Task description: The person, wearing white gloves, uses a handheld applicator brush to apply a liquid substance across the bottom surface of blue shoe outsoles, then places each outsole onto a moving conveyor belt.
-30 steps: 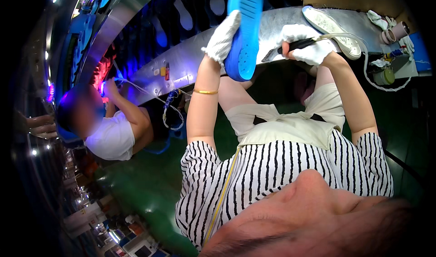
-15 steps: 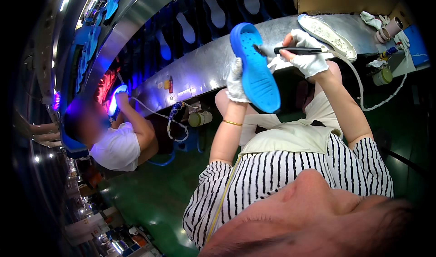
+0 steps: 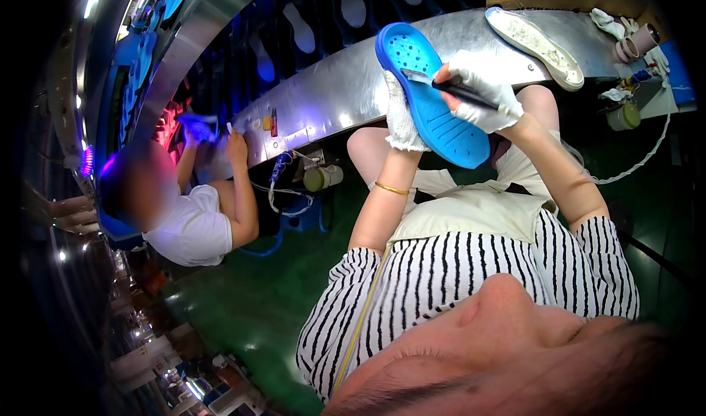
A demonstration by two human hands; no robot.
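A blue shoe sole [image 3: 460, 138], dotted with small holes toward its far end, is tilted over my lap beside the bench edge. My left hand [image 3: 402, 115], in a white glove with bare fingertips, grips it along its left side. In my right hand [image 3: 485, 89], gloved the same way, is a brush [image 3: 418, 76] with a black handle. The bristles meet the sole's inner face around its middle, and my right hand covers part of the sole's right edge. A white sole [image 3: 535, 48] lies on the bench to the right.
The metal bench [image 3: 334, 92] curves past, with dark racks of soles behind it. At left sits a co-worker [image 3: 195, 225] handling a blue piece. White gloves [image 3: 607, 25], pinkish rolls [image 3: 638, 43], a green jar [image 3: 624, 118] and a pale hose [image 3: 638, 167] are at right.
The blue sole and my left hand have shifted right. My right hand has turned, and the brush lies lower across the sole. The co-worker's hands have moved apart.
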